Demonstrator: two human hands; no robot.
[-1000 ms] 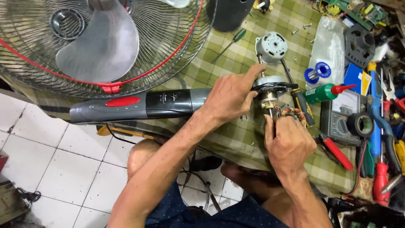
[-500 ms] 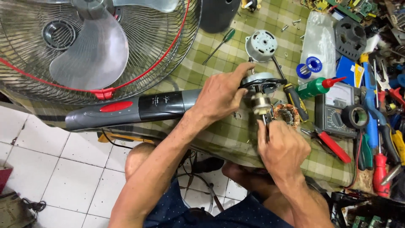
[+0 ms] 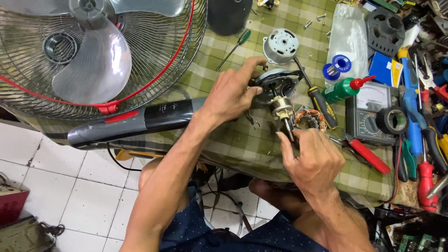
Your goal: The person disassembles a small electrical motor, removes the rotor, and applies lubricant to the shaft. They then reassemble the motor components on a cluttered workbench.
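Metal motor rotor [image 3: 281, 108], with its shaft pointing toward the person, sits on the green checked tablecloth [image 3: 224, 140]. Left hand [image 3: 231, 93] clasps the motor housing [image 3: 275, 84]; right hand [image 3: 310, 156] pinches the shaft tip. Close around lie a copper-wound stator [image 3: 311, 119], yellow-handled screwdriver [image 3: 317, 95], green bottle [image 3: 343, 88], multimeter [image 3: 368, 112] and red pliers [image 3: 368, 156]. Fan grille [image 3: 154, 51] crowds the left.

Left arm: bare, extended forward, forearm angled up and to the right.
Left hand [image 3: 233, 93]: palm down, fingers curled closed in a grasp.
Right hand [image 3: 310, 156]: raised, thumb and fingertips [image 3: 291, 135] pinched together.
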